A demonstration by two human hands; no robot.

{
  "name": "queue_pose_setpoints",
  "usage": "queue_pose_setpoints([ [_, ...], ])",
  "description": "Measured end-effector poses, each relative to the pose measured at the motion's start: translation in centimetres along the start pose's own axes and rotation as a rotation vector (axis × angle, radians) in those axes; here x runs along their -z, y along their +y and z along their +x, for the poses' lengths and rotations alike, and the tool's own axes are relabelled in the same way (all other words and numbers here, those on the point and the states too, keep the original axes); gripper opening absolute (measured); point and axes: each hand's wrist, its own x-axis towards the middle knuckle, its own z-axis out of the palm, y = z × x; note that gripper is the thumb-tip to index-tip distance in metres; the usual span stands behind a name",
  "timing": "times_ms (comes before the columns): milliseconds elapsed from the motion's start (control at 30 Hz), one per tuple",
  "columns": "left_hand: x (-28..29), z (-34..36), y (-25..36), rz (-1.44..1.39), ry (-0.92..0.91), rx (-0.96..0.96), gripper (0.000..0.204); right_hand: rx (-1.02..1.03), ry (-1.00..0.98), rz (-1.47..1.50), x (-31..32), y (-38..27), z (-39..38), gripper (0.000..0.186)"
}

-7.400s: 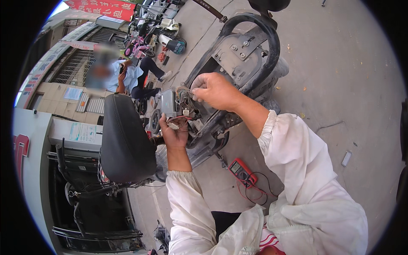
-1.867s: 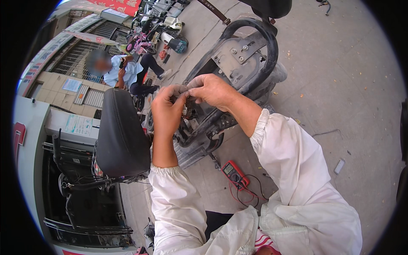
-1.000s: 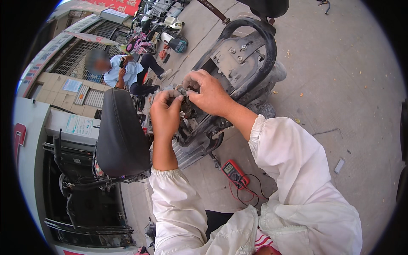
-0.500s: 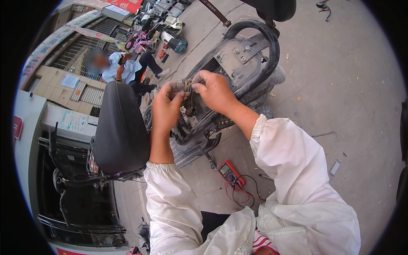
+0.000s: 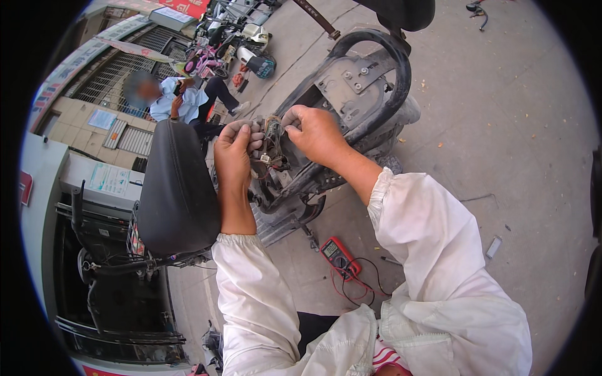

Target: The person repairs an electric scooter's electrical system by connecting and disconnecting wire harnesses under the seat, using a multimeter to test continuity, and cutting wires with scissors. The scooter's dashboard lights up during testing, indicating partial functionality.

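Observation:
An electric scooter's open frame [image 5: 295, 182] lies in front of me, with a bundle of thin wires [image 5: 273, 135] rising from it between my hands. My left hand [image 5: 235, 150] is pinched at the left side of the bundle, the thumb pressed to the curled fingers; a small greyish piece shows at its fingertips, too small to name. On the bundle's right side, the thumb and forefinger of my right hand [image 5: 313, 133] close on the wires. A white plug connector [image 5: 266, 159] hangs on the wires below my hands. The raised black seat [image 5: 179, 191] stands beside my left forearm.
A red multimeter [image 5: 341, 258] with red and black leads lies on the paving below the scooter. A curved black grab rail [image 5: 401, 78] arches over the rear plate. Further off, a person in a light blue shirt [image 5: 182, 103] sits near several parked scooters [image 5: 254, 62].
My left hand has moved left, away from my right hand, and more of the wires and the white connector shows. My right hand has stayed almost in place.

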Motion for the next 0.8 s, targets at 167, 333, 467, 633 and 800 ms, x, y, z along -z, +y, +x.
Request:
queue_pose_setpoints([
  [167,0.0,-0.2,-0.2,-0.008,0.06,-0.021,0.011,0.031,0.033,-0.096,-0.2,-0.4,-0.5,0.011],
  [333,0.0,-0.5,0.0,0.015,0.035,-0.002,0.01,0.023,0.079,-0.05,-0.3,0.0,-0.3,0.011],
  [467,0.1,-0.7,-0.1,0.0,0.025,-0.002,0.01,0.005,0.064,-0.039,-0.3,-0.2,-0.3,0.011],
  [633,0.2,-0.7,-0.2,-0.004,0.014,-0.026,0.01,-0.026,0.033,-0.02,-0.4,0.0,-0.3,0.009],
  [800,0.0,-0.6,-0.2,-0.019,0.015,-0.029,0.01,-0.058,0.022,0.008,-0.6,0.6,0.0,0.01],
])
